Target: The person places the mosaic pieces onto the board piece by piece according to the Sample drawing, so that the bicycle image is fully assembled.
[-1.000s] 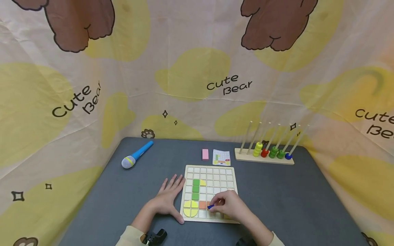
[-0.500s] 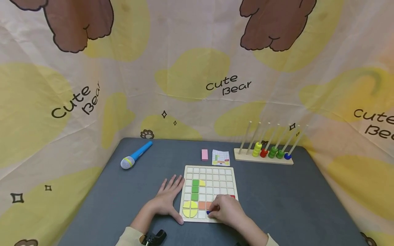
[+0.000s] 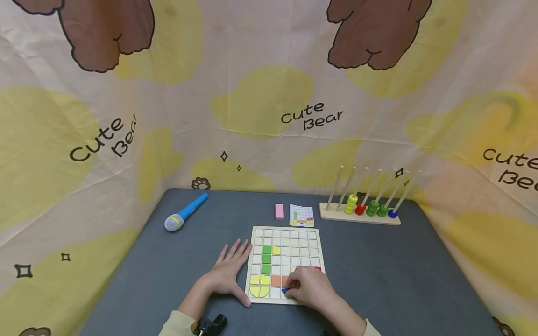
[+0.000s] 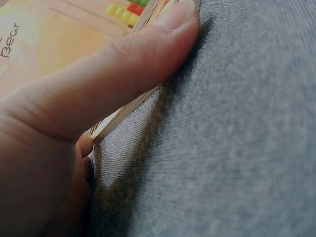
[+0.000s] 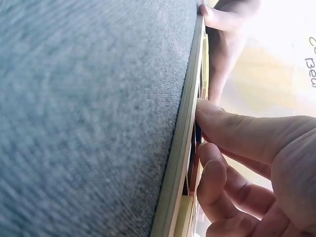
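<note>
A wooden grid board (image 3: 300, 242) lies on the dark grey table, with green, yellow, orange and red tiles in some of its cells. My left hand (image 3: 229, 274) is spread along the board's left side, thumb at the front corner and fingertips by the left edge. In the left wrist view the thumb (image 4: 128, 64) lies across the board's edge. My right hand (image 3: 312, 285) pinches a small blue tile (image 3: 285, 290) low over the bottom row, just below the orange tiles (image 3: 276, 280). The right wrist view shows the dark blue tile (image 5: 198, 132) between thumb and fingers. This hand hides the board's lower right.
Behind the board lie a pink block (image 3: 279, 212) and a printed pattern card (image 3: 301, 216). A peg stand (image 3: 360, 217) with coloured beads stands at the back right. At the back left is a blue toy microphone (image 3: 187, 212). Printed cloth walls surround the table.
My right hand has come down toward the board's front with the blue tile, which has moved from the orange row to the bottom row. The left hand has stayed in place.
</note>
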Available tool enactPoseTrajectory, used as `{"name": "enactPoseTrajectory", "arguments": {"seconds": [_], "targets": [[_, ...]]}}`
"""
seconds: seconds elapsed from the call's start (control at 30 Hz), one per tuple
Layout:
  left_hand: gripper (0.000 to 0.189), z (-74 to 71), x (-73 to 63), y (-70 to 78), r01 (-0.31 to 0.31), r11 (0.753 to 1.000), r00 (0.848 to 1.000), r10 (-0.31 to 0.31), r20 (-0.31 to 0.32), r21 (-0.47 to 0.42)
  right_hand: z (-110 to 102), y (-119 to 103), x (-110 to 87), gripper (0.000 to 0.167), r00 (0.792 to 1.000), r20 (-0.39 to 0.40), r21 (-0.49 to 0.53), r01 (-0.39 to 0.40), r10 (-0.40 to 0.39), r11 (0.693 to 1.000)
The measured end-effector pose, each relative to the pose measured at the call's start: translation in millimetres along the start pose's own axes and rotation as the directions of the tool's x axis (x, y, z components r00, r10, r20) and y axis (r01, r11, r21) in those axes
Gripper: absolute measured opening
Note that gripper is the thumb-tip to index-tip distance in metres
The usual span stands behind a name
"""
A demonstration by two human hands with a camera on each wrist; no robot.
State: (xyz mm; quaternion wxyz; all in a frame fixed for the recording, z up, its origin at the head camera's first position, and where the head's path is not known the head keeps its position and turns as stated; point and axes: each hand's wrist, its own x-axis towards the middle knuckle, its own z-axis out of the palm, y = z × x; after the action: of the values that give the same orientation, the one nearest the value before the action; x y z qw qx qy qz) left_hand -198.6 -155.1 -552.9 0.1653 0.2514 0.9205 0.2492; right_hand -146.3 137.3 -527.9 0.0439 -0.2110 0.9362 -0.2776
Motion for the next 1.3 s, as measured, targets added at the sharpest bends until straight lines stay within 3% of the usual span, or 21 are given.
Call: {"name": "enactPoseTrajectory", "arguments": {"seconds": [0.47, 1.3], "targets": [[0.150, 0.5, 0.4, -0.7, 0.003, 1.000, 1.000, -0.003, -0.003, -0.006, -1.1, 1.8, 0.2, 0.019, 1.000, -0.011, 0.025, -0.012, 0.013, 1.000], [0.148, 0.8, 3.3, -4.4, -0.007, 1.000, 1.000, 0.007, 0.007, -0.016, -9.6, 7.9, 2.4, 0.015, 0.998, 0.036, 0.070, -0.045, 0.042, 0.997]]}}
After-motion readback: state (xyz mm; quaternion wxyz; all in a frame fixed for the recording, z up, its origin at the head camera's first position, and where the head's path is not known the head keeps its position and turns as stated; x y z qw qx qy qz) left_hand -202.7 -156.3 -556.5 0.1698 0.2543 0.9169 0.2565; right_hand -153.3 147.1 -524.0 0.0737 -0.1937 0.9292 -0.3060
